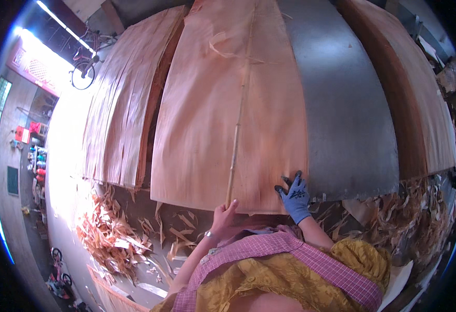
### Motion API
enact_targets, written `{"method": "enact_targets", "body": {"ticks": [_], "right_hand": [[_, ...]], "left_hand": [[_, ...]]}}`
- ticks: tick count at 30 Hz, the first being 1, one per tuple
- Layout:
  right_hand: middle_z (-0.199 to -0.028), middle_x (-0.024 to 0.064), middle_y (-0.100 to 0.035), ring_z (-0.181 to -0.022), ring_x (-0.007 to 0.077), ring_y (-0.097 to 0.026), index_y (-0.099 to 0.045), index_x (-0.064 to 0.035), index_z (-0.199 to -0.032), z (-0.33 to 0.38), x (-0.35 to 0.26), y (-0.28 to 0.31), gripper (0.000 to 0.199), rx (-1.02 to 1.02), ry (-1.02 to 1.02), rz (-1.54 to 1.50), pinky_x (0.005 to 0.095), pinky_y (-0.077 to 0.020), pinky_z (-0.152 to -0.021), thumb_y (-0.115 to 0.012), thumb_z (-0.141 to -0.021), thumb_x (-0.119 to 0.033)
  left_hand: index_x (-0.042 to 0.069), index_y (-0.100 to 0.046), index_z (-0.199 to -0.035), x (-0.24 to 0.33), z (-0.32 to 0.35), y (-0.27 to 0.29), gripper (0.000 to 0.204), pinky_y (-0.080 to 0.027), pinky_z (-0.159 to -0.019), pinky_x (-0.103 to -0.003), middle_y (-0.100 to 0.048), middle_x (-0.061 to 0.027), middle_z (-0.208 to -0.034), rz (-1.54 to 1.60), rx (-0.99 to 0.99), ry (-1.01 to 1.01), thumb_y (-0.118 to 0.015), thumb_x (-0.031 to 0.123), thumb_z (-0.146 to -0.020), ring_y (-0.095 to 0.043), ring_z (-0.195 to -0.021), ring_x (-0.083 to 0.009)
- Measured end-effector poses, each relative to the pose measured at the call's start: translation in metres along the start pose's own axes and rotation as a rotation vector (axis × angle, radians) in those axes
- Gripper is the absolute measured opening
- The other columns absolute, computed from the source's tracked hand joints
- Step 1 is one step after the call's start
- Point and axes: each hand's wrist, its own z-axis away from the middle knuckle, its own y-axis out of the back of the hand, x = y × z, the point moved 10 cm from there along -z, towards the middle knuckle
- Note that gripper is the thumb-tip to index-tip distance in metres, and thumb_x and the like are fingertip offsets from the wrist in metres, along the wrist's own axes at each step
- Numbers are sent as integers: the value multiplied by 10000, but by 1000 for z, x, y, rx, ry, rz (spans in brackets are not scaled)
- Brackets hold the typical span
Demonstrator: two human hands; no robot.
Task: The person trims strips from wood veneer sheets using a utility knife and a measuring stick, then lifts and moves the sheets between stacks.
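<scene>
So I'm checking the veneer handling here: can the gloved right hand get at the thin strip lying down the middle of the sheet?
Probably yes. The right hand rests flat on the veneer sheet near its lower edge, with only bare sheet between it and the strip, whose lower end the left hand holds.

Harsh glare blows out the upper left, the middle is evenly lit, and fisheye edges bend darkly.

Red rectangular sign (33, 66) with pale lettering high on the far-left wall, brightly lit
</scene>
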Motion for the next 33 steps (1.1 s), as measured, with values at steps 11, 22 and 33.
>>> {"method": "enact_targets", "body": {"ticks": [11, 22, 33], "right_hand": [[-1089, 38, -617, -860, 71, -556, -446, 4, -1384, 4, -114, 27, 565, -153, -186, -1363, 220, -477, -735, -683, -891, -136], [-1336, 29, -526, -1187, 83, -471, -407, -10, -1432, -44, -428, -22, 629, -487, 332, -1417, 251, -377, -1022, -680, -867, -50], [-1324, 60, -547, -1193, 112, -479, -450, 7, -1387, -15, -561, -149, 623, -789, 393, -1004, 275, -372, -1036, -703, -834, -126]], "left_hand": [[79, -565, -736, 32, 3, 112, 341, -370, -477, -243, -461, 76, -619, 37, 45, -61, -614, 339, -952, -415, -547, -37], [-6, -564, -889, -19, -23, 198, 411, -434, -535, -296, -565, -17, -682, -175, -47, -226, -609, 401, -929, -516, -599, -94], [125, -391, -1167, -6, 4, 180, 451, -449, -533, -290, -512, -13, -806, 512, -368, 157, -662, 369, -901, -544, -644, -135]]}}
